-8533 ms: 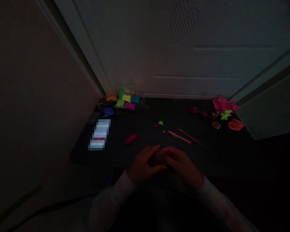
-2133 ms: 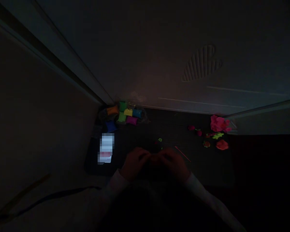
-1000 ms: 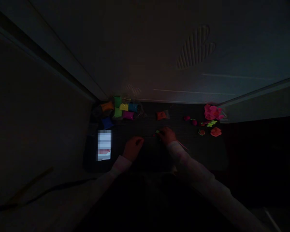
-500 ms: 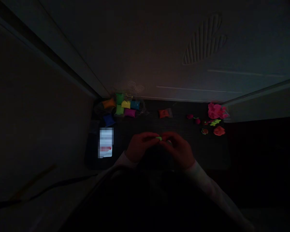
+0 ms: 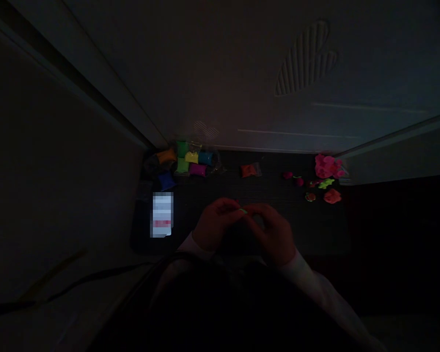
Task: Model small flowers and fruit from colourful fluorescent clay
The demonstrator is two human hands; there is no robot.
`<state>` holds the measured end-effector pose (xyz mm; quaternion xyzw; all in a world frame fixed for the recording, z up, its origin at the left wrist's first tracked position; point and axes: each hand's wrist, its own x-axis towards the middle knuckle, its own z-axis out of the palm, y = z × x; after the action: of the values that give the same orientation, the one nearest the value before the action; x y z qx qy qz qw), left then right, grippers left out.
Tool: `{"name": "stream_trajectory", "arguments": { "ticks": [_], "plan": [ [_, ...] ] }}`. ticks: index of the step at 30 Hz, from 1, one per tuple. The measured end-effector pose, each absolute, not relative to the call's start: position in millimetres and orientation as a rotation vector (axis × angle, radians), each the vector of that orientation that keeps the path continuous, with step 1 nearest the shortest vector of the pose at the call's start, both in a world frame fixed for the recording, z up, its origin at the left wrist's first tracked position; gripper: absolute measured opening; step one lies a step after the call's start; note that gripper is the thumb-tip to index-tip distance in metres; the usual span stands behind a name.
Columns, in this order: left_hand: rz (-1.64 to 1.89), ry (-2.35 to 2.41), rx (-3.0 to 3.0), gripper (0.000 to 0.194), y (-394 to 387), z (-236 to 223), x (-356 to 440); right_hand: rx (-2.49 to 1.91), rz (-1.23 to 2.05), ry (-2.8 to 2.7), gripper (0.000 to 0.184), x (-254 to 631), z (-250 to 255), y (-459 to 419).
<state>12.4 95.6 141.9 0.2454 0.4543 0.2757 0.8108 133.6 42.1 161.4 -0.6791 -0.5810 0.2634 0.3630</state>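
Observation:
Between the fingertips of both hands is a small piece of light green modelling clay (image 5: 244, 211), mostly covered by the fingers. My left hand (image 5: 213, 222) pinches it from the left, fingers closed. From the other side my right hand (image 5: 275, 232) meets it, thumb and fingers closed on the same piece. Both hands are above the dark table (image 5: 220, 188), near its front. Beyond them lies an orange clay packet (image 5: 248, 170) in clear plastic. The room is dim, so fine detail of the fingers is hard to make out.
Several coloured clay packets, among them a purple one (image 5: 198, 169) and a blue one (image 5: 166, 181), lie at the back left. A lit phone-like screen (image 5: 162, 215) is in front of them. At the right are a pink flower-like shape (image 5: 328, 166), a coral flower (image 5: 332, 196) and small crimson balls (image 5: 287, 175).
The fingers have shifted around the green clay, and less of it shows now. My left hand has moved slightly to the right. The view has shifted a little.

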Motion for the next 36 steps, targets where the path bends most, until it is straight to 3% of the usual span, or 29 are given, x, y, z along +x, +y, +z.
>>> {"name": "stream_trajectory", "arguments": {
  "ticks": [3,10,14,21,29,33,36],
  "plan": [
    [0.594,0.964,0.447,0.025,94,142,13,-1.757,0.599,-1.542,0.01,134,160,40],
    [0.645,1.047,0.526,0.021,90,139,15,-1.764,0.534,-1.616,0.008,130,157,39],
    [0.675,1.097,0.608,0.02,93,132,10,-1.771,0.752,-1.433,0.004,130,161,36],
    [0.694,1.217,0.776,0.027,106,120,-9,-1.644,1.126,-0.828,0.015,137,164,27],
    [0.538,1.238,1.162,0.025,139,77,7,-1.628,1.073,-0.75,0.025,153,156,28],
    [0.39,1.21,1.385,0.03,160,51,34,-1.693,1.031,-0.781,0.017,163,154,25],
    [0.313,1.197,1.514,0.03,167,35,51,-1.692,0.984,-0.765,0.022,164,155,23]
  ]
}}
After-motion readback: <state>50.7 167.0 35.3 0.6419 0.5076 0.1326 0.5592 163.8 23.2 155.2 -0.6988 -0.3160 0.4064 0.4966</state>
